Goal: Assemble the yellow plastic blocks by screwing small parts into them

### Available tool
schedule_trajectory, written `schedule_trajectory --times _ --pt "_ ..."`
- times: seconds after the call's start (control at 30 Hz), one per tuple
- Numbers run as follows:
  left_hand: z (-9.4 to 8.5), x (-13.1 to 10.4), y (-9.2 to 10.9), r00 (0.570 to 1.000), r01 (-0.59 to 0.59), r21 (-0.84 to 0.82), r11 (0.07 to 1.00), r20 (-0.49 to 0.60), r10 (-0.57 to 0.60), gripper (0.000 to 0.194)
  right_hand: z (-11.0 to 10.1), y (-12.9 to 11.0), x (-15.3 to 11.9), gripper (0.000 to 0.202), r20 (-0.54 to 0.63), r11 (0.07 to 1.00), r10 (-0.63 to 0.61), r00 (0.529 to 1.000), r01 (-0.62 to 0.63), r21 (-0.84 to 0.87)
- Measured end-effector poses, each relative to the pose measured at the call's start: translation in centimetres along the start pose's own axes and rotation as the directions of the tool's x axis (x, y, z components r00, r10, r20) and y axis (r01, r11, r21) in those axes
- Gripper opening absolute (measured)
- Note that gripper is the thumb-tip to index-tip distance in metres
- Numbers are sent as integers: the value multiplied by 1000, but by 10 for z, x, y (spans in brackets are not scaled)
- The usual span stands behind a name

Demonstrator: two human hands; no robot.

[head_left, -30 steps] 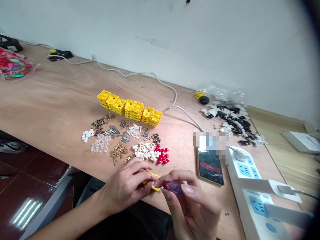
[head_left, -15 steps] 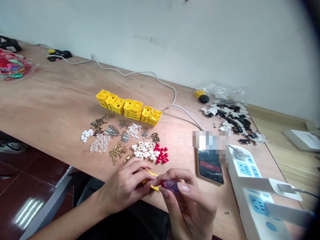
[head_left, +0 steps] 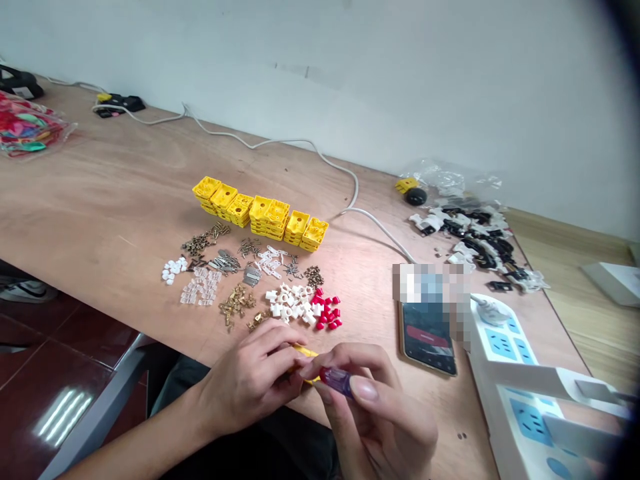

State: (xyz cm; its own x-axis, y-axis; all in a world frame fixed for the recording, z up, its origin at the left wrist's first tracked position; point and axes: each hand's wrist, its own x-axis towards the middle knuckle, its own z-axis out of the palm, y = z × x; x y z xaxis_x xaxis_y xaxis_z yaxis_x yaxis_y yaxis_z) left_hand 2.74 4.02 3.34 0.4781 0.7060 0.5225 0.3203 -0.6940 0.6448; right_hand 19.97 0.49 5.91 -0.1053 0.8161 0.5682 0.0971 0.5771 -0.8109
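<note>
At the table's near edge my left hand (head_left: 257,377) is closed around a yellow plastic housing (head_left: 306,350), mostly covered by my fingers. My right hand (head_left: 380,407) grips a small screwdriver by its red and purple translucent handle (head_left: 337,381), its front end pointing at the housing. The screwdriver's tip is hidden behind my fingers. Just beyond my hands are white plastic fittings (head_left: 290,303), red caps (head_left: 327,310) and brass pieces (head_left: 237,303). Farther off stand stacked yellow housings (head_left: 269,217) in a row.
Screws (head_left: 200,243), metal strips (head_left: 225,261) and clear plastic parts (head_left: 200,288) lie in piles on the wooden table. To the right are a phone (head_left: 427,340), a white power strip (head_left: 505,333) and black-and-white parts (head_left: 475,240). A white cable (head_left: 300,141) runs along the back.
The view has shifted slightly, so things on the right sit farther right. Both hands keep their holds, and the screwdriver handle has tilted or turned a little.
</note>
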Motion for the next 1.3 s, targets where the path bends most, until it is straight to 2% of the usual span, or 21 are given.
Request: schedule_trajectory --times 0.13,0.23,0.3,0.37,0.47,0.57,0.63,0.73,1.0,1.13,1.3 --pt "0 2 1 1000 -12 -14 1000 -1 12 4 5 -2 1 76 -104 999 18 994 -21 -34" --pt "0 2 1 1000 -20 -36 999 -9 19 5 9 -4 2 76 -141 996 -27 990 14 -91" --pt "0 2 1 1000 -22 -47 999 -3 22 7 12 -5 1 67 -141 984 -77 987 53 -171" --pt "0 1 1 1000 -20 -54 998 12 21 9 16 -7 -1 49 -186 965 -123 975 74 -253" --pt "0 0 0 999 -15 -39 999 28 17 14 17 -8 -5 34 -203 956 -153 967 92 -278" --pt "1 -1 0 999 -24 -6 1000 32 24 13 10 -6 -6 40 -129 965 -125 984 91 -247" --pt "2 -1 0 999 -28 12 1000 27 28 10 6 -4 -5 42 -129 967 -117 985 83 -241" --pt "3 -1 0 999 -21 27 999 39 20 9 6 -2 -2 41 -202 967 -142 969 92 -237" --pt "0 2 2 999 -23 3 1000 45 22 13 27 -15 11 30 -363 962 -132 923 30 -272" --pt "0 3 3 999 -30 8 1000 46 29 14 18 -20 14 42 -279 974 -85 957 20 -227" --pt "3 0 2 999 -10 42 999 47 8 13 -2 -18 6 55 -246 973 -49 968 -9 -229"
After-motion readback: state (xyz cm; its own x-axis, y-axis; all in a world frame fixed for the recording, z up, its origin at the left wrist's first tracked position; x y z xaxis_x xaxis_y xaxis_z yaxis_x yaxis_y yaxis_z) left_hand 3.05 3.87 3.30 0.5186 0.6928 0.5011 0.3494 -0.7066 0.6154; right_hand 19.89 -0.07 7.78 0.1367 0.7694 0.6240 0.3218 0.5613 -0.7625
